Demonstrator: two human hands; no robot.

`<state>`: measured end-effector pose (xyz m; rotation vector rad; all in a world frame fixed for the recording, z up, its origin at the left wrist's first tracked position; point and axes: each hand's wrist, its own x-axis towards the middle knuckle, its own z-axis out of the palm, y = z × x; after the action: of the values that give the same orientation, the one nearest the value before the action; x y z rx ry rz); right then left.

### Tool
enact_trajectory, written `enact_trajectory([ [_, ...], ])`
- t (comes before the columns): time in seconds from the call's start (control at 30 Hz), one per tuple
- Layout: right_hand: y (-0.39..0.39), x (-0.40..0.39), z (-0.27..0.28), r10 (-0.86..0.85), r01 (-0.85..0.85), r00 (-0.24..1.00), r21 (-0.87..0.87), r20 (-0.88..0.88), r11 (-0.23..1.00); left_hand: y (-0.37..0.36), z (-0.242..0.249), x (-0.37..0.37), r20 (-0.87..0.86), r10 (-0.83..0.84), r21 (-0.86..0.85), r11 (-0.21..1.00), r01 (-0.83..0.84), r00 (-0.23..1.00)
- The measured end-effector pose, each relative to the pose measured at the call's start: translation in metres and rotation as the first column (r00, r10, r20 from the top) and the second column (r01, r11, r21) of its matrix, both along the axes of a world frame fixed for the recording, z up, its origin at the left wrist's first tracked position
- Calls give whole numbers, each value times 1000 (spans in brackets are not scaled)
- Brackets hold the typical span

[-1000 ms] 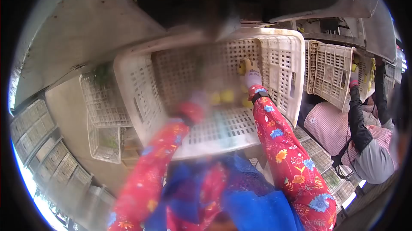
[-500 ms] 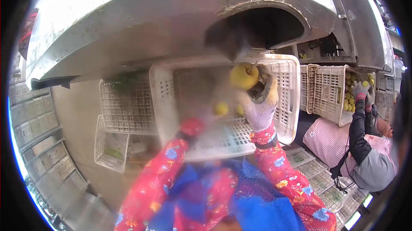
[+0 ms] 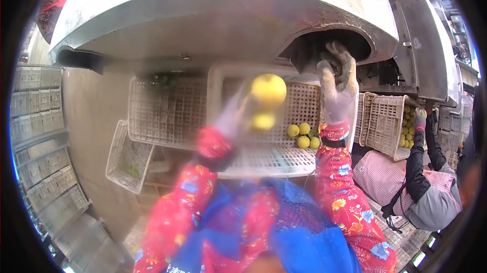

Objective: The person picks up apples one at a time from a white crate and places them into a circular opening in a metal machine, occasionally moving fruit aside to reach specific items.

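Note:
My left hand (image 3: 237,115), gloved and blurred by motion, is over the left part of a white crate (image 3: 253,169). Its fingers are against a large yellow fruit (image 3: 269,90), with another yellow fruit (image 3: 263,121) just below. My right hand (image 3: 339,85), in a stained glove, reaches up to the dark opening (image 3: 362,42) in the metal housing. Its fingers are spread with nothing between them. Several small yellow fruits (image 3: 303,142) lie in the crate's right part, below and left of my right hand.
Other crates (image 3: 167,113) stand left of the white one, with stacked crates (image 3: 40,95) at the far left. The metal housing (image 3: 203,24) spans the top. On the right, a co-worker (image 3: 428,202) reaches into a crate of yellow fruits (image 3: 407,128).
My right hand has let go of a yellow fruit and moved up to the opening. My left hand has risen and is now at yellow fruits. More fruits show in the crate.

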<state>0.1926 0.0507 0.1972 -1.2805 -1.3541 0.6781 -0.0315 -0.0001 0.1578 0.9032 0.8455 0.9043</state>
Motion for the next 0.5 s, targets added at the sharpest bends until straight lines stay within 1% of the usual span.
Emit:
enact_trajectory([
  [0.03, -25, -2, 7, 140, -135, 986, -61, 91, 989, 3, 0, 4, -64, 15, 76, 997, -10, 998],
  [0.07, -42, -8, 11, 231, -226, 926, -49, 300, 973, 6, -1, 9, -125, 35, 148, 989, -16, 992],
  [0.1, -53, -16, 13, 298, -310, 817, -61, 493, 949, 7, -4, 13, -185, 52, 215, 976, -11, 981],
  [0.17, -65, -31, 2, 124, -91, 912, -102, 390, 991, 9, -20, 16, -282, -12, 190, 979, 68, 959],
  [0.2, -67, -32, -6, 27, 18, 940, -127, 340, 992, 12, -29, 20, -328, -42, 179, 978, 106, 944],
  [0.3, -47, -21, -34, -185, 179, 917, 50, 353, 983, 24, -48, 24, -268, -20, -25, 1000, 14, 963],
  [0.33, -32, -19, -41, -275, 271, 876, 68, 396, 960, 26, -39, 20, -338, 37, 186, 982, 28, 941],
  [0.37, -11, -14, -46, -295, 319, 737, 72, 608, 945, 29, -29, 15, -397, 131, 387, 921, 36, 908],
  [0.4, 11, -10, -52, -292, 363, 552, 91, 781, 927, 27, -27, 10, -462, 192, 517, 852, 87, 866],
  [0.43, 34, -10, -67, -343, 416, 443, 149, 829, 897, 26, -21, 13, 94, 27, 68, 997, -33, 995],
  [0.47, 50, -10, -80, -381, 459, 327, 207, 865, 864, 26, -15, 17, 553, 318, -471, 882, -26, 770],
  [0.5, 60, -6, -77, -390, 460, 418, 179, 821, 870, 27, -17, 15, 416, 229, -310, 945, -100, 880],
])
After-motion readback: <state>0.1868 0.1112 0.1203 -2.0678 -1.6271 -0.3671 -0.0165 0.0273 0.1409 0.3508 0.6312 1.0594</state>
